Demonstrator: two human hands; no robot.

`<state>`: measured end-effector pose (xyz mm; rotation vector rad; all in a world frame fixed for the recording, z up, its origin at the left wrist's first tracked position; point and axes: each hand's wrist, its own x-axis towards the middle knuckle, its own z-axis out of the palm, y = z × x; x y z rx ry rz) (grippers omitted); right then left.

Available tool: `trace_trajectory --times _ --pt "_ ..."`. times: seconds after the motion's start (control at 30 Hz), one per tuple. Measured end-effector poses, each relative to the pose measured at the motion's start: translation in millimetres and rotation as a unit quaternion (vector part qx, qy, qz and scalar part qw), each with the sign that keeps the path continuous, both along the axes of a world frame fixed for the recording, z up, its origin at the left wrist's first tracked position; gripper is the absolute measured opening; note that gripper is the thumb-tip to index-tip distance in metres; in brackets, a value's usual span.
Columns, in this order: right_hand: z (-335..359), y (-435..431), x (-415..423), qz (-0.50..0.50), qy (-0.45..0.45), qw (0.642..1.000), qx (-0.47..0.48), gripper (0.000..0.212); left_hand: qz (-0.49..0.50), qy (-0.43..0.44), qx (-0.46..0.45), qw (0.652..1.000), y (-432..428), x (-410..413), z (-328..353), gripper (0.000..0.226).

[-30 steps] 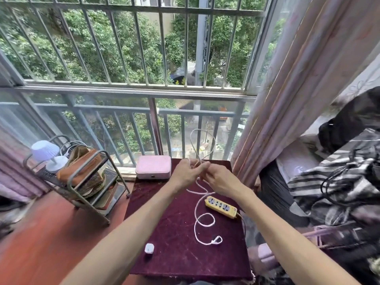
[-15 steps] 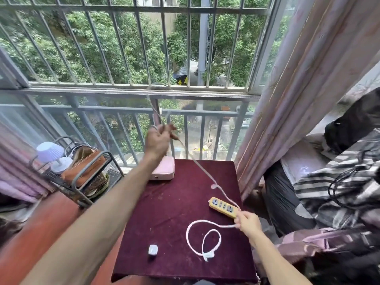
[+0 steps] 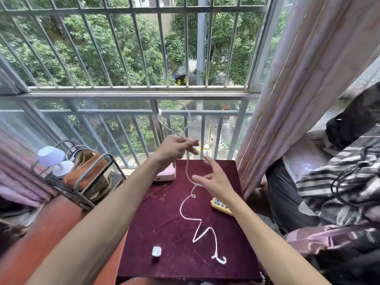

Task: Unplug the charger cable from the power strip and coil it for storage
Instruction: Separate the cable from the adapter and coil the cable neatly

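Head view, left grip: Your left grip (image 3: pixel 174 148), lifted above the far end of the bench (image 3: pixel 154 212), pinches the white charger cable (image 3: pixel 181 209); a blurred loop rises above it against the railing (image 3: pixel 123 112).
Head view, right grip: Your right grip (image 3: pixel 218 182) hovers released, fingers spread. The cable passes just beside its thumb, contact unclear.
Cable: It drops from the left grip to the maroon cloth and snakes toward you, its free end curled near the front edge.
Power strip: The yellow power strip (image 3: pixel 220 204) sits at the bench's right edge, partly hidden by your right forearm, apart from the cable.
Adapter: A small white adapter (image 3: pixel 156 251) lies front left.
Surroundings: A pink box (image 3: pixel 167 174) behind your left wrist; a wire rack (image 3: pixel 96 161) at left.
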<state>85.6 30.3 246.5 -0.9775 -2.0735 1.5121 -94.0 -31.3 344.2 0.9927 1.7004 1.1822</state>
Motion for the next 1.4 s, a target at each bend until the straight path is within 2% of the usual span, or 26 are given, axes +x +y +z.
trace_trajectory --times 0.03,0.1,0.13,0.2,0.3,0.43,0.53,0.6,0.63,0.7,0.77,0.83,0.87,0.93,0.97,1.0,1.03,1.07,1.1,1.13,1.17,1.23,1.3,1.4 --pt "11 -2 -11 0.032 0.019 0.999 0.028 0.069 -0.049 -0.008 -0.009 0.999 1 6 0 0.022" --pt "22 -4 -24 0.044 0.025 0.996 0.079 0.023 -0.106 -0.054 -0.015 0.993 0 13 2 0.015" --pt "23 -1 -27 0.028 0.035 0.996 0.081 0.006 -0.107 -0.075 -0.017 0.991 -3 13 3 0.028" --pt "15 12 -24 -0.062 0.057 0.996 0.028 0.020 -0.089 -0.074 -0.032 0.993 -13 7 5 0.041" --pt "3 47 -7 -0.227 0.073 0.966 -0.102 0.029 -0.078 -0.083 -0.112 0.987 -35 -14 -8 0.045" --pt "-6 92 13 -0.281 0.057 0.941 -0.178 0.034 -0.119 -0.094 -0.156 0.976 -75 -31 -47 0.045" --pt "6 120 28 -0.318 0.083 0.930 -0.167 0.023 -0.059 -0.015 -0.180 0.982 -104 -45 -80 0.044" --pt "16 137 33 -0.349 0.099 0.916 -0.170 0.024 0.004 0.075 -0.207 0.976 -119 -53 -101 0.045" --pt "21 143 33 -0.364 0.105 0.908 -0.178 0.026 0.044 0.077 -0.205 0.975 -123 -55 -112 0.044" --pt "29 150 31 -0.389 0.113 0.892 -0.202 0.033 0.136 -0.049 -0.161 0.976 -126 -53 -124 0.036" --pt "39 151 27 -0.377 0.133 0.887 -0.230 0.030 0.215 -0.176 -0.088 0.957 -124 -50 -130 0.031" --pt "50 145 21 -0.310 0.139 0.905 -0.257 0.029 0.233 -0.216 -0.076 0.945 -124 -50 -130 0.028" --pt "55 140 17 -0.259 0.138 0.918 -0.267 0.034 0.217 -0.217 -0.103 0.946 -124 -50 -130 0.023" --pt "66 126 8 -0.150 0.145 0.936 -0.285 0.048 0.136 -0.165 -0.201 0.956 -123 -45 -127 0.014" --pt "71 119 2 -0.102 0.147 0.941 -0.287 0.052 0.070 -0.099 -0.271 0.955 -121 -42 -124 0.014" --pt "76 111 -5 -0.062 0.148 0.946 -0.283 0.055 0.002 0.011 -0.345 0.939 -118 -37 -118 0.018" --pt "79 103 -12 -0.032 0.149 0.950 -0.273 0.057 -0.053 0.131 -0.388 0.911 -112 -30 -112 0.031" --pt "81 97 -19 -0.007 0.142 0.956 -0.258 0.059 -0.071 0.222 -0.394 0.889 -105 -23 -105 0.061" --pt "82 91 -27 0.012 0.125 0.964 -0.235 0.061 -0.051 0.274 -0.357 0.892 -97 -12 -92 0.094" --pt "82 85 -34 0.029 0.099 0.974 -0.200 0.061 -0.019 0.286 -0.278 0.917 -88 -1 -76 0.114" --pt "82 79 -41 0.045 0.065 0.986 -0.147 0.060 -0.009 0.273 -0.175 0.946 -78 9 -58 0.115" --pt "79 71 -50 0.067 -0.010 0.998 0.005 0.058 -0.024 0.152 -0.006 0.988 -60 30 -27 0.076" --pt "77 68 -54 0.067 -0.054 0.989 0.122 0.055 -0.057 0.038 0.041 0.997 -50 47 -8 0.040" --pt "79 69 -51 0.059 -0.083 0.984 0.145 0.059 -0.127 -0.050 0.042 0.990 -46 76 -3 0.035"
